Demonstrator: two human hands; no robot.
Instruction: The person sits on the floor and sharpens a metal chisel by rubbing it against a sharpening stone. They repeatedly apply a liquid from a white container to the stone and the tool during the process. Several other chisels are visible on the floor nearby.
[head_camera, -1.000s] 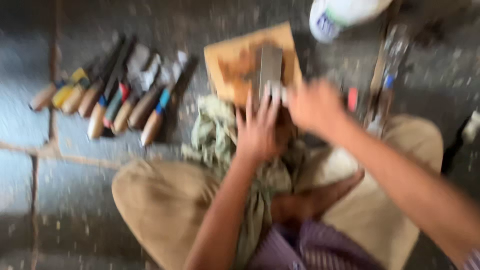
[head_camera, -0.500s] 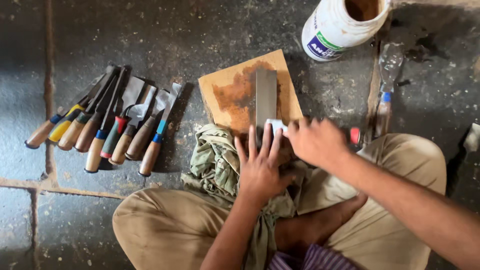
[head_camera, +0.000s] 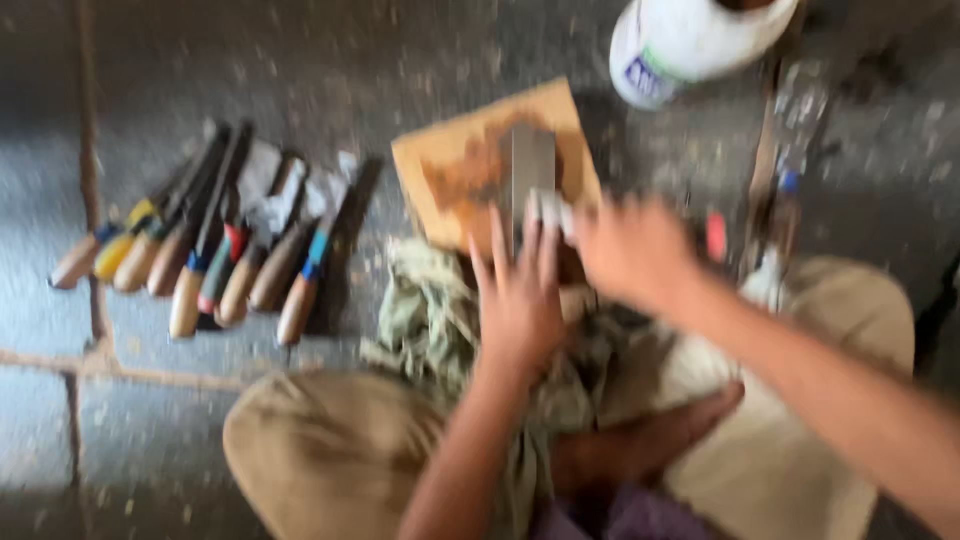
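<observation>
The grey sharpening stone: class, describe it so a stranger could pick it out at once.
Start at the white plastic bucket at the top of the stone floor. Just below and left lies a stained tan wooden board. The long grey rectangular sharpening stone lies along its middle, both hands' fingers at its near end; it is the only grey bar there.

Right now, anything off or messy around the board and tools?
Nothing spilled or broken that the blurred frame shows. The wooden board carries a dark brown stain around the grey block under both hands. The chisels lie in a neat row; a green rag is bunched beside the left hand.
</observation>
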